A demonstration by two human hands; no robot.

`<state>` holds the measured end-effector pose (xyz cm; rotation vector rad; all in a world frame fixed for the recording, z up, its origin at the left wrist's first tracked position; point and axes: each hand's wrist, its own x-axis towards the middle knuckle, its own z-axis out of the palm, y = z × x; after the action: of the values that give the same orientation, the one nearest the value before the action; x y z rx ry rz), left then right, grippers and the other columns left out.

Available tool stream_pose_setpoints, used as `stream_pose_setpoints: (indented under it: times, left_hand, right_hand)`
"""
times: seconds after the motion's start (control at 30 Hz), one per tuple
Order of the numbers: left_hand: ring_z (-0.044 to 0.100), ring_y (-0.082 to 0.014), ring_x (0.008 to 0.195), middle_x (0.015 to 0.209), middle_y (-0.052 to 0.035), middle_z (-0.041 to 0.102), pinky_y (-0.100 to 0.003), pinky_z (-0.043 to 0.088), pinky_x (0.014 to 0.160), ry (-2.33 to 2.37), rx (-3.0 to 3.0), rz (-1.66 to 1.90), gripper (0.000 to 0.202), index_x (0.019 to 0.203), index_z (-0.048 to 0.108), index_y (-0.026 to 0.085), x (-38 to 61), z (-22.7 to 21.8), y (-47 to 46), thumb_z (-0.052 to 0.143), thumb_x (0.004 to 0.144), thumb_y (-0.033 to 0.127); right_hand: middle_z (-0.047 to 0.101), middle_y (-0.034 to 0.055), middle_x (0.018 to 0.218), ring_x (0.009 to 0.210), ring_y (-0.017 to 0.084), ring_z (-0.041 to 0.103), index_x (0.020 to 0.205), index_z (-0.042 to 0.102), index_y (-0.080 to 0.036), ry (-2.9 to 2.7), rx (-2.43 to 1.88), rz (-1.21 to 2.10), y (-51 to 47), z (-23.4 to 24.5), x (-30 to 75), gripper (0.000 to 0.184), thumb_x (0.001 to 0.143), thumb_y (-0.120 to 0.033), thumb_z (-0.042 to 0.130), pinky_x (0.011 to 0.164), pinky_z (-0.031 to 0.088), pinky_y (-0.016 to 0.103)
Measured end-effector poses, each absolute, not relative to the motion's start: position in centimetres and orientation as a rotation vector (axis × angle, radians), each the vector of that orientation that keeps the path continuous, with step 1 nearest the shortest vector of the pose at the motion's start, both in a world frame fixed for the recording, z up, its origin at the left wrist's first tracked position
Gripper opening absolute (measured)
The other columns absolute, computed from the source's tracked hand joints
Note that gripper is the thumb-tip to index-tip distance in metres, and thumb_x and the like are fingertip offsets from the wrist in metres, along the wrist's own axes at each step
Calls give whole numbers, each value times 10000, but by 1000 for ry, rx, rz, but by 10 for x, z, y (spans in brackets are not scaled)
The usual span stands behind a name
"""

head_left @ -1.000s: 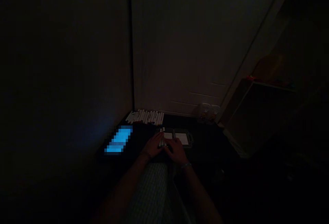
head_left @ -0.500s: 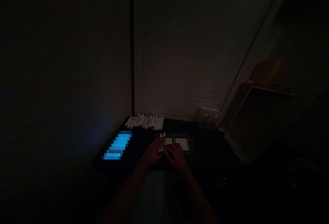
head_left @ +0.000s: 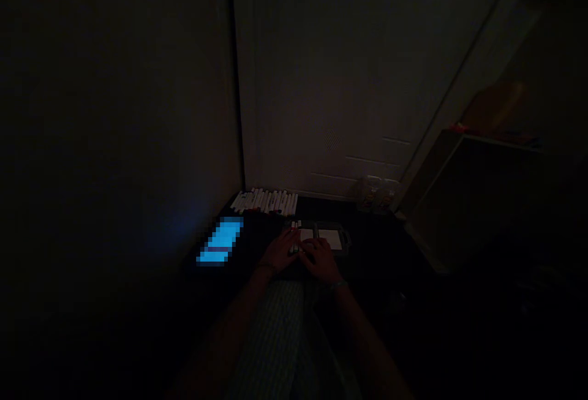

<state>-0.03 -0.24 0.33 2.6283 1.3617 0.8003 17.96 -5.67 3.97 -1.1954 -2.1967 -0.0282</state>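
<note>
On the dark table, a clear plastic case (head_left: 345,242) lies opened flat, with pale paper-like inserts (head_left: 329,239) in both halves. A few white markers (head_left: 294,225) lie side by side in its left half. My left hand (head_left: 281,249) rests over these markers from the left, its fingers stretched out. From the right, my right hand (head_left: 318,258) reaches over the case's near edge, fingers bent and spread, the fingertips close to the markers. Its fingertips are too dark to show whether they grip anything.
A row of white markers (head_left: 266,201) lies at the table's back left. Nearer stands a glowing, pixelated blue screen (head_left: 220,241). Two clear packages (head_left: 379,194) stand against the back wall. To the right is a shelf unit (head_left: 432,185) with an orange object (head_left: 496,106) on top.
The whole view has shifted, so the table and things appear higher and slightly further right. Both hands stay at the markers in the case, with little change in their pose.
</note>
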Motion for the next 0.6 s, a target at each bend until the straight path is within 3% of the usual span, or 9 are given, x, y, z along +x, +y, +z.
stream_pose_setpoints:
  times: [0.6]
  left_hand:
    - [215, -206, 1322, 1415, -37, 322, -394, 256, 1077, 1317, 2623, 845, 648, 1348, 308, 211, -3, -1, 2, 542, 757, 336]
  right_hand:
    - [528, 29, 1129, 1026, 201, 437, 1267, 437, -362, -2216, -1225, -81, -55, 37, 179, 390, 881, -415, 426, 917, 310, 387]
